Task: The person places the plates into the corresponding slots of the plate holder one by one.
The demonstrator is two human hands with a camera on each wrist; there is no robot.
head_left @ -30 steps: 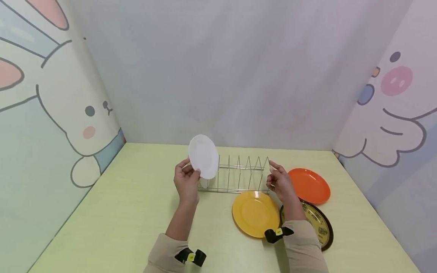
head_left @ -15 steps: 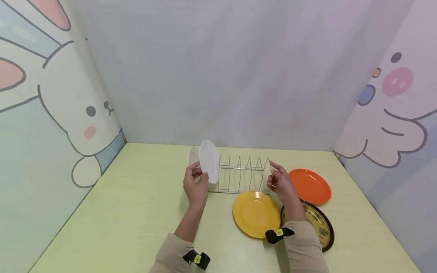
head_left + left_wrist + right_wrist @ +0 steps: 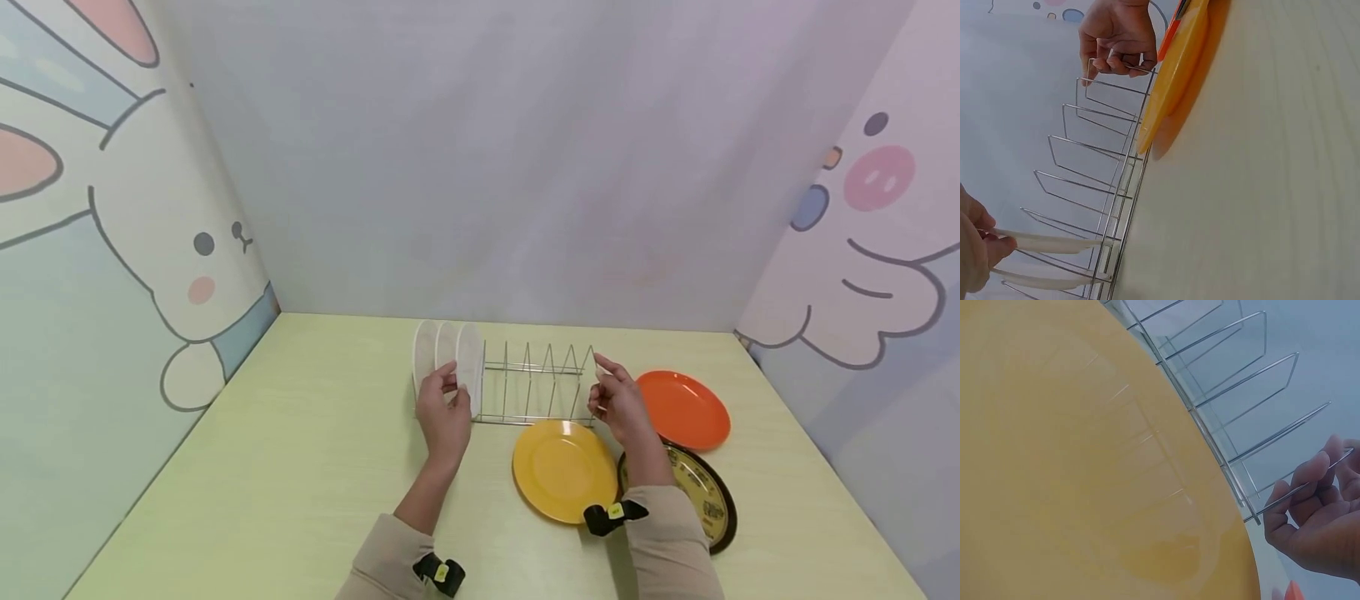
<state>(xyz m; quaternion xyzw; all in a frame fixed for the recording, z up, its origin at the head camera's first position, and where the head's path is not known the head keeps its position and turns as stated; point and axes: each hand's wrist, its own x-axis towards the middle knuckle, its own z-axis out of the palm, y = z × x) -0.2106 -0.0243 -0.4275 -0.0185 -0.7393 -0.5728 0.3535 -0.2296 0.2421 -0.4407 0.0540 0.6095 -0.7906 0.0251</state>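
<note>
With thumb and fingers my left hand (image 3: 445, 425) pinches a white plate (image 3: 471, 358), which stands on edge in the wire dish rack (image 3: 505, 379). Two more white plates, the left one (image 3: 423, 350) and the middle one (image 3: 446, 340), are upright in slots to its left. The left wrist view has the held plate (image 3: 1050, 244) between rack wires, its lower edge at the bottom rails. At the rack's right end, the fingers of my right hand (image 3: 622, 408) curl round the end wire, as the right wrist view also shows.
A yellow plate (image 3: 562, 471) lies flat before the rack. To the right are an orange plate (image 3: 682, 408) and a dark-rimmed patterned plate (image 3: 708, 500), partly under the right forearm. Printed cartoon walls enclose the table (image 3: 247, 467) at both sides.
My left hand has moved right and down with the white plate, from above the rack into a slot. The plate now stands more upright. My right hand has stayed at the rack's end.
</note>
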